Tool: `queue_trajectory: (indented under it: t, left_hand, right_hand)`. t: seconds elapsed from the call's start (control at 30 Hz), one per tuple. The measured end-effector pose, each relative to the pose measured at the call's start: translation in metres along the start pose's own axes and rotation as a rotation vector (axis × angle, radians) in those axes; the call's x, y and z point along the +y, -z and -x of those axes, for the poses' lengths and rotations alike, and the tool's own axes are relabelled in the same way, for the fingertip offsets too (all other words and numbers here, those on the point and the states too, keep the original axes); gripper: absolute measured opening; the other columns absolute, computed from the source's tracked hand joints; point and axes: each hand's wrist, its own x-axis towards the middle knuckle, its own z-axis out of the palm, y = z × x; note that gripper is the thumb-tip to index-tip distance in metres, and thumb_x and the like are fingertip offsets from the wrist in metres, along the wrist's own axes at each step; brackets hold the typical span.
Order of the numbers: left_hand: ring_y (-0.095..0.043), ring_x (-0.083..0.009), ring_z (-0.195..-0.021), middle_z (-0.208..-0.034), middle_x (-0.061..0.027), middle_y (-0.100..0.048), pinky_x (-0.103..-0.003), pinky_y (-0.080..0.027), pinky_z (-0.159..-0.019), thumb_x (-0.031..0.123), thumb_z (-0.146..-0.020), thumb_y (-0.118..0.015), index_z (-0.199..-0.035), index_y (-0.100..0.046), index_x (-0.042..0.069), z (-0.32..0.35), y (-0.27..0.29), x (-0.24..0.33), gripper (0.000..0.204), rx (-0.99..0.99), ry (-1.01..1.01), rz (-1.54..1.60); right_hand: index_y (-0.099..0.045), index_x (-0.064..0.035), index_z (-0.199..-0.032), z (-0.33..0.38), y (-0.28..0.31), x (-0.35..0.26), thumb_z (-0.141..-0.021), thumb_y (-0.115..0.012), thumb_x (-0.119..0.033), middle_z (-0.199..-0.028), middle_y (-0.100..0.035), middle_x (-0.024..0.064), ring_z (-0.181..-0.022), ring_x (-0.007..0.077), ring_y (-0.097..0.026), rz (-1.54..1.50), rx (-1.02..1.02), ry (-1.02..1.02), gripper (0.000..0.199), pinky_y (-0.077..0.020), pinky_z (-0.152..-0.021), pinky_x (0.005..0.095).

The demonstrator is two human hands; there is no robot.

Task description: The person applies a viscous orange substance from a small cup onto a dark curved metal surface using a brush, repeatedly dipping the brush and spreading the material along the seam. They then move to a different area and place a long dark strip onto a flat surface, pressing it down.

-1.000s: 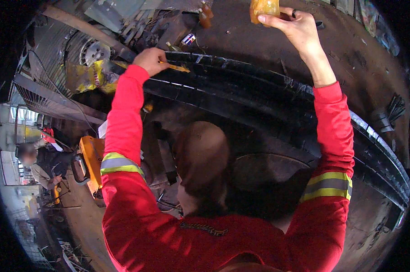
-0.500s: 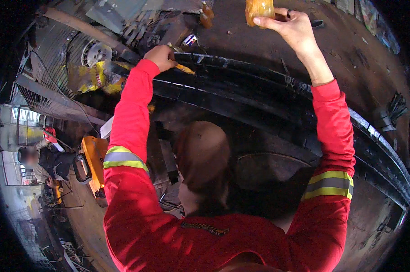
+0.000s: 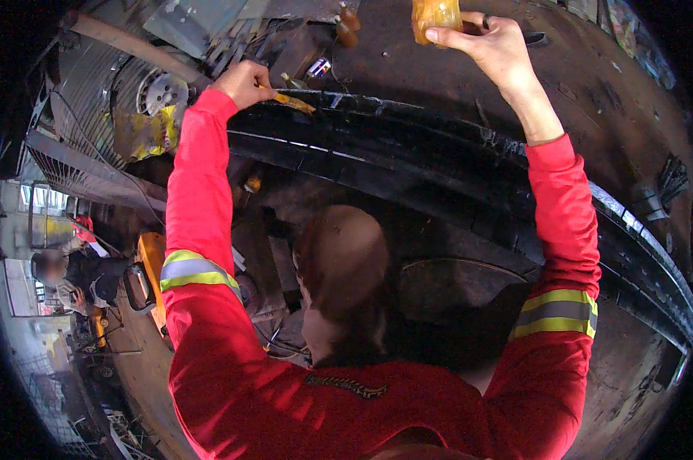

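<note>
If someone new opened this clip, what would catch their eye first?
Probably the bright red sleeves, rising on both sides. Next, the right hand grips an amber container at the top edge, while the left hand, upper left, holds an orange stick near the long dark curved piece that sweeps rightward.

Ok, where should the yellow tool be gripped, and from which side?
Probably by its left end, coming from the left, where the left hand pinches it. The yellow tool is slim and elongated, and its free end points right and slightly toward the wearer, by the black curved beam, so that grip should leave this end clear. The hand hides the held end's exact shape.
</note>
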Motion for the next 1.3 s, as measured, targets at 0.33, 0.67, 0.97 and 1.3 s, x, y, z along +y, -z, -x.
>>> queue_trajectory:
  t: [0.33,0.67,0.97,1.3]
  left_hand:
    - [-0.061,-0.0277,-0.068,-0.071,-0.0145,-0.062,-0.037,-0.047,-0.063,0.024,-0.069,-0.073,-0.074,-0.063,0.002,0.023,-0.010,-0.016,0.024,0.210,0.009,0.081]
    - [-0.062,-0.0357,-0.076,-0.077,-0.0118,-0.065,-0.043,-0.047,-0.064,0.025,-0.076,-0.067,-0.080,-0.055,0.009,0.083,-0.101,0.029,0.021,0.460,0.218,0.128]
    - [-0.062,-0.0361,-0.075,-0.075,-0.0125,-0.065,-0.043,-0.048,-0.062,0.021,-0.077,-0.066,-0.082,-0.054,0.008,0.084,-0.115,0.032,0.019,0.569,0.264,0.175]
    - [-0.064,-0.0305,-0.072,-0.074,-0.0130,-0.064,-0.038,-0.048,-0.063,0.020,-0.073,-0.071,-0.075,-0.059,0.004,0.099,-0.107,0.022,0.020,0.410,0.261,0.246]
  right_hand:
    - [-0.065,0.0035,-0.102,0.001,0.000,0.003,-0.066,-0.079,-0.040,-0.089,-0.067,0.0110,-0.085,0.0165,-0.064,0.124,-0.006,0.027,0.059,-0.0470,-0.083,0.0270]
    - [-0.066,0.0023,-0.099,0.003,-0.007,0.004,-0.066,-0.080,-0.037,-0.088,-0.067,0.0096,-0.084,0.0145,-0.063,0.062,-0.056,0.015,0.053,-0.0465,-0.082,0.0257]
    - [-0.067,0.0023,-0.098,0.003,-0.004,0.004,-0.066,-0.080,-0.036,-0.086,-0.068,0.0088,-0.083,0.0135,-0.063,0.071,-0.046,0.032,0.051,-0.0463,-0.081,0.0255]
    - [-0.067,0.0013,-0.098,0.003,-0.005,0.003,-0.067,-0.079,-0.036,-0.085,-0.068,0.0081,-0.081,0.0131,-0.063,0.078,-0.042,0.020,0.051,-0.0463,-0.081,0.0253]
